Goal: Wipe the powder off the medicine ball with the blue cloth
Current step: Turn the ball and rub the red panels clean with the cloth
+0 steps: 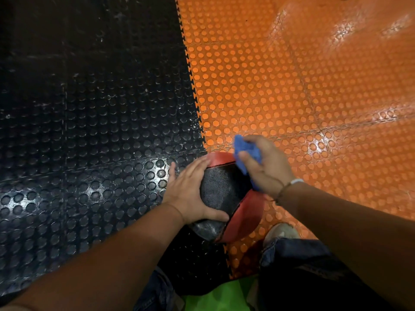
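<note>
Down on the studded floor (94, 131), right over the seam between the black and orange mats, the medicine ball (224, 194) sits steadied by the left hand (188, 194), spread flat and open against its side with the thumb hooked under. The right hand (267, 167) is closed around the bunched blue cloth (244, 151), pressing it to the ball's upper right. Wiping looks underway; a pale dusty patch low on the black panel suggests the ball needs turning next.

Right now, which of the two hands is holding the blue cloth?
The right hand, the one with a wristband, grips the crumpled blue cloth at the red-and-black medicine ball. The left hand lies flat, steadying it.
</note>
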Motion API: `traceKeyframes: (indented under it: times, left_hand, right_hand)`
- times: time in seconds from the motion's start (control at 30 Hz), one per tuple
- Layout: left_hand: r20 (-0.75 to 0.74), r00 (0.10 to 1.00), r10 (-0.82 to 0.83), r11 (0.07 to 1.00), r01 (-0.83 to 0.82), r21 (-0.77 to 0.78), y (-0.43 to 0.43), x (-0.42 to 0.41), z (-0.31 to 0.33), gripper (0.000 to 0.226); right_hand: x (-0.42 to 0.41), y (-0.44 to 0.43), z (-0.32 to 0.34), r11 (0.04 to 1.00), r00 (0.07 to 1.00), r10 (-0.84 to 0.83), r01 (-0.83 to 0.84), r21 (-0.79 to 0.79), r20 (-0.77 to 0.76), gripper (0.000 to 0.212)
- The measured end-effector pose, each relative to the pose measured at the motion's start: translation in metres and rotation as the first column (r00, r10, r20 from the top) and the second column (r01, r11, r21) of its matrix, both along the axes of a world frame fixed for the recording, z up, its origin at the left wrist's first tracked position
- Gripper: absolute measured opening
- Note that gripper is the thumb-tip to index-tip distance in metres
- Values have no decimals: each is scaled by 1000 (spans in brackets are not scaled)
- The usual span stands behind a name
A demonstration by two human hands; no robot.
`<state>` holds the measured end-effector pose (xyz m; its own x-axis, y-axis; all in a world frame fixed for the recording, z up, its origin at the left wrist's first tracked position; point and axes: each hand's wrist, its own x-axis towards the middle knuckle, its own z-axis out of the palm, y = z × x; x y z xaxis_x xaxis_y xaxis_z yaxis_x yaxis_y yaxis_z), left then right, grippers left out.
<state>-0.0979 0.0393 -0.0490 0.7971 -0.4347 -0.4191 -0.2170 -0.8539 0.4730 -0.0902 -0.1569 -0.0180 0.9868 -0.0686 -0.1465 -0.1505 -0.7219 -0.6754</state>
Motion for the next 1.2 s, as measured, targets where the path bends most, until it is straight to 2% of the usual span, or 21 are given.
traceKeyframes:
  times: [0.03, 0.1, 0.17, 0.2, 0.23, 0.3, 0.37, 0.43, 0.53, 0.6, 0.67, 0.73, 0.77, 0.8, 0.87, 0.93, 1.0, 1.07, 1.13, 1.17, 1.2]
  left_hand:
    - [-2, 1000, 6, 1000, -6, -10, -4, 0, 0, 137]
    - [-14, 1000, 18, 999, -19, -37, -11, -1, -3, 130]
    - [-36, 999, 25, 998, -26, -50, -15, -1, -6, 127]
    - [-38, 999, 31, 998, -33, -57, -17, 0, -8, 130]
    - [-37, 999, 33, 998, -36, -59, -19, 1, -9, 133]
    - [-40, 999, 33, 998, -35, -52, -22, 3, -10, 137]
    - [-51, 998, 32, 998, -34, -44, -24, 6, -10, 137]
    - [-55, 998, 20, 999, -22, -27, -25, 11, -9, 138]
    - [-70, 997, -17, 1000, 18, 5, -19, 18, -9, 138]
    - [-78, 995, -55, 998, 57, 18, -15, 20, -7, 138]
    - [-68, 995, -74, 997, 75, 10, -15, 17, -6, 138]
    - [-63, 996, -59, 998, 59, -10, -18, 14, -6, 139]
    - [-62, 997, -53, 999, 52, -11, -19, 14, -7, 139]
    - [-65, 997, -51, 999, 50, -9, -19, 16, -9, 139]
    - [-84, 995, -56, 998, 56, 2, -17, 20, -9, 139]
    - [-106, 991, -78, 997, 81, 18, -12, 22, -7, 138]
    - [-108, 988, -112, 993, 116, 27, -9, 20, -3, 138]
    - [-78, 989, -126, 992, 128, 22, -8, 14, -2, 139]
    - [-66, 991, -118, 993, 119, 9, -9, 7, -1, 140]
    - [-69, 991, -117, 993, 117, 4, -9, 4, -1, 140]
    - [-69, 990, -121, 992, 122, 6, -9, 3, -1, 140]
  right_hand:
    - [-3, 14, 4, 987, 988, 154, -155, -45, -18, 48]
    - [-16, 31, 6, 877, 894, 448, -443, -186, -17, 49]
    - [-22, 24, -1, 739, 775, 630, -580, -343, 48, 46]
    - [-18, 15, -6, 748, 782, 621, -575, -333, 44, 43]
    - [-13, 7, -8, 806, 841, 541, -516, -292, 7, 40]
    - [2, -5, -10, 967, 972, 207, -220, -127, -110, 37]
    - [13, -6, -17, 993, 985, -88, 76, -87, -148, 33]
    - [10, 7, -13, 992, 989, -51, 34, -122, -141, 29]
    - [-9, 17, -3, 946, 952, 305, -301, -119, 23, 26]
    - [-8, 5, -1, 865, 878, 478, -468, -178, 11, 25]
    - [5, -9, -6, 922, 928, 353, -367, -127, -118, 24]
    - [18, -18, -14, 998, 980, 28, -38, -49, -197, 21]
    - [21, -16, -19, 997, 979, -52, 38, -74, -198, 20]
    - [21, -10, -20, 992, 982, -39, 17, -122, -186, 21]
    - [6, 6, -16, 981, 988, 127, -138, -135, -87, 20]
    - [-12, 15, -4, 926, 927, 368, -359, -117, 66, 17]
    - [-13, 6, 4, 843, 849, 527, -518, -148, 33, 17]
    - [3, -4, 0, 894, 896, 428, -439, -92, -116, 16]
    - [20, -12, -12, 994, 971, 93, -103, -36, -219, 17]
    - [24, -12, -18, 998, 969, -46, 38, -40, -242, 17]
    - [24, -9, -22, 994, 966, -98, 82, -74, -240, 17]
